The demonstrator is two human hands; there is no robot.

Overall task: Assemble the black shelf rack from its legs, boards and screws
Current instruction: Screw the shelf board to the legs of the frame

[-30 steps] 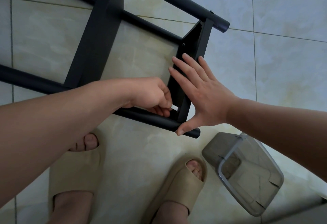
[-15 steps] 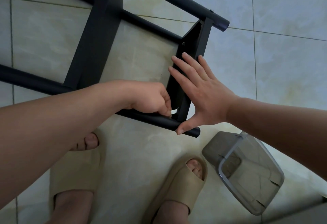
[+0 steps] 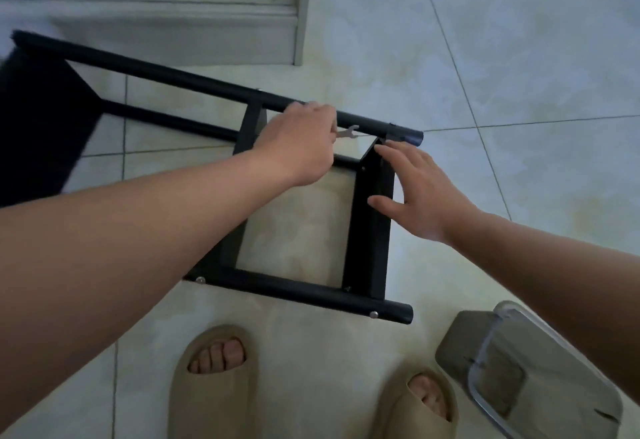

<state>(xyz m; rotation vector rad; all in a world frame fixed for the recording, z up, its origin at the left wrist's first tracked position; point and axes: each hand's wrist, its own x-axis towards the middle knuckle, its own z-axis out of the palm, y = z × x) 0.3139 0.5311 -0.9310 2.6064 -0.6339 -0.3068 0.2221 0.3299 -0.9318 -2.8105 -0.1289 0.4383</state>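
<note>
Black rack lies sideways; left hand pinches a wrench, right hand spread against its board.

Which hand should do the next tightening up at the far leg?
Left. The left hand holds the small wrench right beside the far leg, while the right hand lies open on the end board, likely steadying it.

A clear plastic container lies tilted on the pale tiled floor. Just left of the container is a beige slipper, with a second slipper farther left. A white ledge stands well beyond.
</note>
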